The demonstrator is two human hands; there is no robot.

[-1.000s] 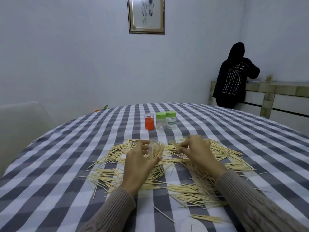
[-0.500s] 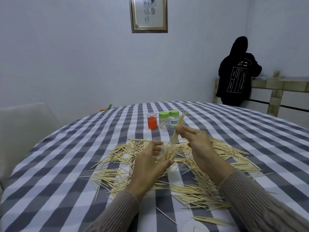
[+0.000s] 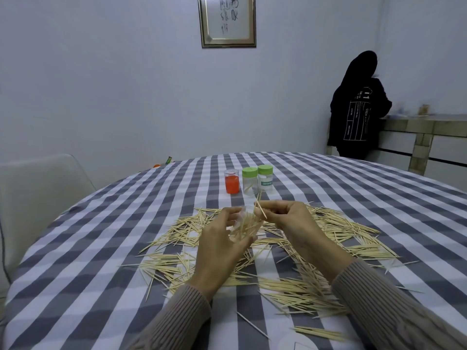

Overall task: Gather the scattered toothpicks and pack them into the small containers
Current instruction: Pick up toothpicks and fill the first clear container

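Few toothpicks point(image 3: 260, 210) pinched in my right hand point(image 3: 290, 223), I aim tips into the jar point(image 3: 243, 224) my left hand point(image 3: 222, 245) grips, keeping it tilted.

Clear container point(image 3: 240, 223) mostly hidden behind left hand point(image 3: 222, 246) and its toothpick bundle point(image 3: 249, 222), picture frame point(image 3: 227, 21) above it cropped at top edge, green-lid label point(image 3: 265, 183) barely readable.
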